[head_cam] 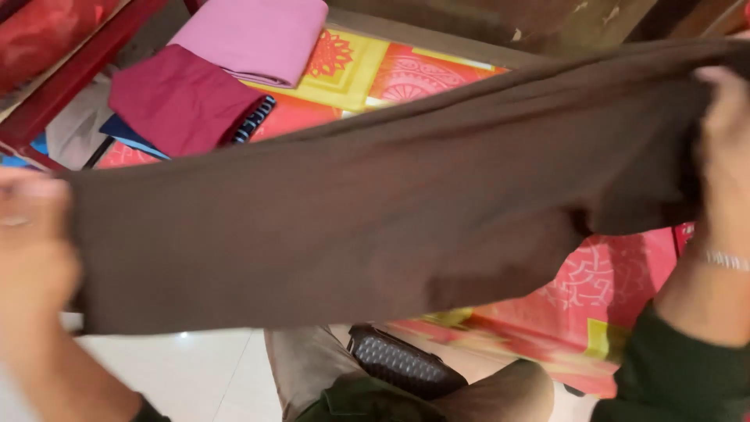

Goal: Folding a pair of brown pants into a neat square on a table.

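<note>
The left hand at nine o'clock and the right hand at three each clamp an end of the brown cloth, stretched taut above the patterned bed. Keep tension even and edges level.

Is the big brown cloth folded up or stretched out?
Stretched out. The brown cloth hangs in the air, pulled taut between the left hand and the right hand, each gripping one end.

A dark brown cloth hangs stretched wide in the air, sloping upward toward its right end.
</note>
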